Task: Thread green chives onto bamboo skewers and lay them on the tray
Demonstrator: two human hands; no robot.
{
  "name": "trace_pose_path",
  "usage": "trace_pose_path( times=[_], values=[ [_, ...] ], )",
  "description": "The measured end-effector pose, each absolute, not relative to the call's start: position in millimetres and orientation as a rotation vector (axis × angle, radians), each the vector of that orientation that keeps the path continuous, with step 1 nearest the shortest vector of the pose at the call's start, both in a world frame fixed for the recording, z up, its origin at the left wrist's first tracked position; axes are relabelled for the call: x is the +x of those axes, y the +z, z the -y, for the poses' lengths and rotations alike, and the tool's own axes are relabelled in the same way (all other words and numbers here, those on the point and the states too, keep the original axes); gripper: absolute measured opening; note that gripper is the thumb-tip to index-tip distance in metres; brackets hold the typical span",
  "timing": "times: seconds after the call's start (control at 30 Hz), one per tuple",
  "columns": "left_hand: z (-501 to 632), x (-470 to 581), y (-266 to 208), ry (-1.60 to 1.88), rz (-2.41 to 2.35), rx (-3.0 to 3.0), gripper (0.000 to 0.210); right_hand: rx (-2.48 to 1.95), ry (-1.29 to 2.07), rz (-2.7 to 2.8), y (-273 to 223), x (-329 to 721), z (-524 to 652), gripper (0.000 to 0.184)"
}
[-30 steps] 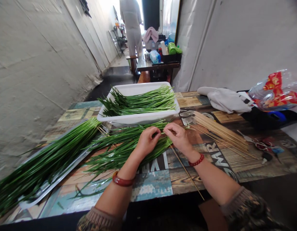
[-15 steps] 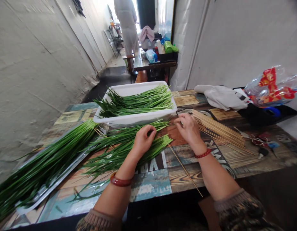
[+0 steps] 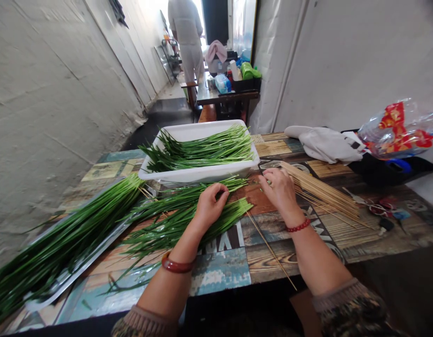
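Over the loose garlic chives (image 3: 174,224) on the table, my left hand (image 3: 212,202) is closed, thumb and forefinger curled together. Whatever lies between its fingertips is too small or hidden to make out. My right hand (image 3: 279,189) is held to the right of the chives' cut ends, its fingers curled in, with small green bits showing at the fingertips. Just beside it lies a pile of bamboo skewers (image 3: 323,194). A single skewer (image 3: 270,248) rests apart, its upper end by the pale chive ends.
More chives fill a white tub (image 3: 198,175) behind my hands. On the left, a long tray (image 3: 86,262) bears chives with skewers at their ends. Scissors (image 3: 364,201), a white cap (image 3: 321,140) and a plastic bag (image 3: 395,131) lie right. A person (image 3: 188,37) stands at the back.
My right hand has shifted slightly right and down, and small green bits now show at its fingertips. My left hand stays nearly in place. The view has tilted a little.
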State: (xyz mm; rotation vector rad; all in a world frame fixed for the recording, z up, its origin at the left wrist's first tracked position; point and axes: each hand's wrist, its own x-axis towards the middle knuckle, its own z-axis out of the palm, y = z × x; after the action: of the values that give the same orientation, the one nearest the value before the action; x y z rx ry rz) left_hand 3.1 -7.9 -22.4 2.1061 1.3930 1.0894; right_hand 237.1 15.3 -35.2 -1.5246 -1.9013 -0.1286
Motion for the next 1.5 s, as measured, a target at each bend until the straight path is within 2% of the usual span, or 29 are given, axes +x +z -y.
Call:
trace_pose_path(
  times=[0.23, 0.4, 0.5, 0.63, 0.87, 0.93, 1.07, 1.17, 1.2, 1.27, 1.4, 1.5],
  values=[
    [8, 3, -23, 1.089, -1.402, 2.090, 0.010, -1.424, 0.036, 1.945, -36, 234, -16, 0.014],
    [9, 3, -23, 1.104, -1.418, 2.075, 0.010, -1.255, 0.259, 2.019, -36, 220, -9, 0.027],
    [9, 3, -23, 1.108, -1.417, 2.073, 0.010, -1.313, 0.432, 2.119, -35, 211, -1, 0.015],
    [9, 3, -22, 1.119, -1.416, 2.064, 0.010, -1.311, 0.515, 2.146, -36, 203, 7, 0.023],
    [9, 2, -20, 1.179, -1.430, 2.033, 0.010, -1.218, 0.818, 1.977, -45, 197, 4, 0.015],
    [8, 1, -20, 1.191, -1.449, 2.015, 0.011, -1.252, 0.805, 1.862, -47, 197, 1, 0.016],
    [8, 1, -19, 1.202, -1.460, 1.993, 0.011, -1.318, 0.456, 1.871, -43, 203, -3, 0.022],
    [8, 1, -18, 1.208, -1.442, 1.980, 0.011, -1.297, 0.246, 1.878, -37, 210, -4, 0.016],
    [8, 1, -18, 1.212, -1.440, 1.975, 0.011, -1.306, 0.214, 1.871, -35, 211, -3, 0.022],
    [8, 1, -18, 1.222, -1.438, 1.969, 0.012, -1.343, 0.246, 1.901, -34, 212, -2, 0.034],
    [8, 1, -19, 1.232, -1.436, 1.964, 0.012, -1.372, 0.517, 2.111, -34, 207, 3, 0.020],
    [8, 1, -20, 1.239, -1.433, 1.963, 0.011, -1.304, 0.623, 2.162, -35, 203, 6, 0.018]
  ],
)
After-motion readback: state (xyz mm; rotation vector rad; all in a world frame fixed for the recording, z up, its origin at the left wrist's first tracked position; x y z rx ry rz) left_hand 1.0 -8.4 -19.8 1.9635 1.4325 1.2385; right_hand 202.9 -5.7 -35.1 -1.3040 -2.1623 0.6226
